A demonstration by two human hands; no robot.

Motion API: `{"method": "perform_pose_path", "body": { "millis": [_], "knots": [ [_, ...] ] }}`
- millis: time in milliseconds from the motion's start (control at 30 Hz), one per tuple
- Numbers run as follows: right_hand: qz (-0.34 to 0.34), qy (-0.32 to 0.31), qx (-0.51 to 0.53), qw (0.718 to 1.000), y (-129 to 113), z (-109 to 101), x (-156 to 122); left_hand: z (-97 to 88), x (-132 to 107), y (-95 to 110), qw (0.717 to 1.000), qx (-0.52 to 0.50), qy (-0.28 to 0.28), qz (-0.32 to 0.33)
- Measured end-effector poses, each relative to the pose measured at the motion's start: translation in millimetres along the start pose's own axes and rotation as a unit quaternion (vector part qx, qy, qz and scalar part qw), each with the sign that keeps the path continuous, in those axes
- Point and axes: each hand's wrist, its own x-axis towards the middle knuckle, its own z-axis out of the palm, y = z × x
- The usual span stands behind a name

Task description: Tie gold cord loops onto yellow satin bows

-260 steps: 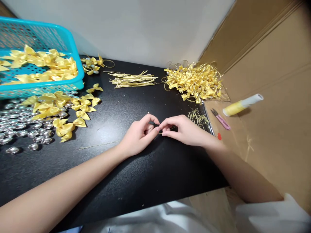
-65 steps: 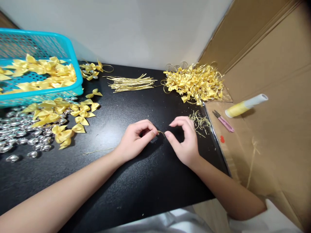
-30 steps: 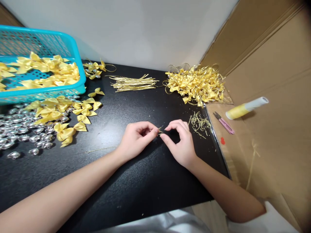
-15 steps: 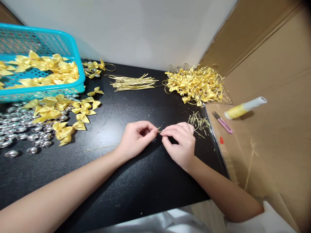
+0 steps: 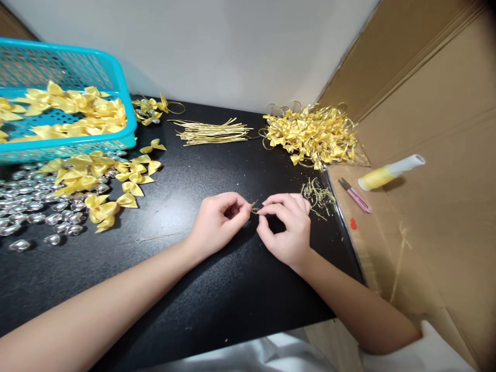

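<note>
My left hand (image 5: 222,219) is closed in a pinch on a thin gold cord (image 5: 254,208), whose short looped end shows at the fingertips. Facing it from the right, my right hand (image 5: 287,225) has its thumb and index finger drawn together at the same loop, the other fingers curved above. The rest of the cord is hidden by the fingers; a thin strand (image 5: 158,237) shows on the black table left of my left wrist. Just beyond my right hand lies a tangle of short gold cord clippings (image 5: 320,196).
A turquoise basket (image 5: 129,116) holds yellow ribbon bows. Loose bows (image 5: 104,209) and silver beads (image 5: 54,219) lie before it. Straight gold cords (image 5: 213,133) and a heap of finished bow loops (image 5: 313,134) sit at the back. Pink-handled snips (image 5: 355,197) and a yellow-white roll (image 5: 389,173) lie right.
The fingers of my right hand have parted a little at the cord, and a small loop now shows between the hands. My left hand stays in place.
</note>
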Motion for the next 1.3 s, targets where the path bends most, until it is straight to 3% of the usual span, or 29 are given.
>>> {"method": "perform_pose_path", "body": {
  "millis": [500,733,1100,1300],
  "knots": [
    [-0.021,-0.046,-0.016,0.999,-3.0,-0.2,-3.8,0.8,-0.1,-2.0,1.0,-0.004,0.018,0.01],
    [-0.032,-0.036,-0.05,0.998,-5.1,-0.4,-5.1,0.6,-0.6,-3.2,0.999,-0.032,0.022,-0.026],
    [-0.01,-0.017,0.001,1.0,-0.5,1.1,-1.4,-3.7,2.9,-0.5,0.996,-0.07,-0.046,-0.026],
    [0.034,-0.072,0.06,0.995,2.6,-2.9,5.3,-6.3,3.4,0.6,0.996,-0.06,-0.067,0.004]
  ]
}}
